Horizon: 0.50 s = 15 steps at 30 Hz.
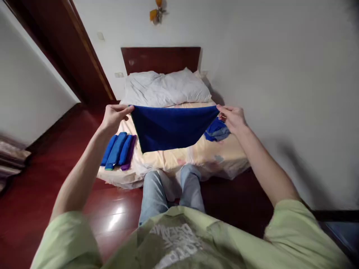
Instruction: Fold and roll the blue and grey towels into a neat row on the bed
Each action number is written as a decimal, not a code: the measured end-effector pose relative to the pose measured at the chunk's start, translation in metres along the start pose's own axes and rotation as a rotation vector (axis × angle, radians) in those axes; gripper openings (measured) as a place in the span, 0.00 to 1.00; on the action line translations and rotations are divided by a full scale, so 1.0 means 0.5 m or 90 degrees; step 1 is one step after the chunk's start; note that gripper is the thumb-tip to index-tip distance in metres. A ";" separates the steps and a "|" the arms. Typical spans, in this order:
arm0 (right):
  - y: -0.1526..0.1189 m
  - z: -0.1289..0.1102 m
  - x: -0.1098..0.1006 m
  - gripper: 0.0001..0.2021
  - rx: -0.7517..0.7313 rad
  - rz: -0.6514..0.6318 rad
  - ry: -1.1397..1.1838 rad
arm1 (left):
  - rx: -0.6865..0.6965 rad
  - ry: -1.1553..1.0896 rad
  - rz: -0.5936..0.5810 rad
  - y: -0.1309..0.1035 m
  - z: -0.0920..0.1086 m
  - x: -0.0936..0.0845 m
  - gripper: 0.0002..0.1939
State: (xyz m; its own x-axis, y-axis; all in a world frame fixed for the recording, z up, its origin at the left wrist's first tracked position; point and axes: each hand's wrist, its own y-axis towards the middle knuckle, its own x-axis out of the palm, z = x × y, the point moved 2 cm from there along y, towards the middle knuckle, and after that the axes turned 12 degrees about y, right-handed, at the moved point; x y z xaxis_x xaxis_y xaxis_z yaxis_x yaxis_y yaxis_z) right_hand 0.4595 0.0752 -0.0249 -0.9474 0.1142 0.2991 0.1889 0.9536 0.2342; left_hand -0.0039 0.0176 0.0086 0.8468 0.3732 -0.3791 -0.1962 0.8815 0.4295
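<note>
A dark blue towel [171, 129] is stretched out in the air over the bed, its top edge nearly straight and its lower part hanging loose. My left hand [115, 115] pinches its upper left corner between thumb and fingers. At the upper right corner, my right hand [232, 116] grips the cloth the same way. On the bed's left side lie several folded blue towels [117, 150] in a row, with a purple towel [129, 153] at the end. Partly behind my right hand is a crumpled blue cloth pile [217, 130].
The bed [165, 158] has a pale patterned sheet, white pillows [168, 87] and a dark red headboard [162, 59] against the wall. Striped fabric [12, 160] sits at the far left above the glossy red floor [70, 179]. A wall stands close on the right.
</note>
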 end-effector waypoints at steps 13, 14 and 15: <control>0.046 0.154 -0.035 0.19 0.141 0.013 -0.039 | -0.228 -0.010 -0.132 -0.005 -0.176 0.081 0.24; 0.056 0.177 -0.028 0.18 0.159 0.012 -0.036 | -0.246 -0.021 -0.138 0.000 -0.198 0.093 0.24; 0.068 0.201 -0.020 0.18 0.172 0.010 -0.034 | -0.265 -0.032 -0.137 0.008 -0.218 0.105 0.24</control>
State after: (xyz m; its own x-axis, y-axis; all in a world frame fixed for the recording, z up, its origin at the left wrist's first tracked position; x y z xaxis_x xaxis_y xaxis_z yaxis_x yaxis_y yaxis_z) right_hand 0.4493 0.1343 -0.1127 -0.9584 0.1376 0.2500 0.1348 0.9905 -0.0282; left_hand -0.0142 0.0725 -0.0988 0.9105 0.1639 -0.3795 -0.1865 0.9822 -0.0232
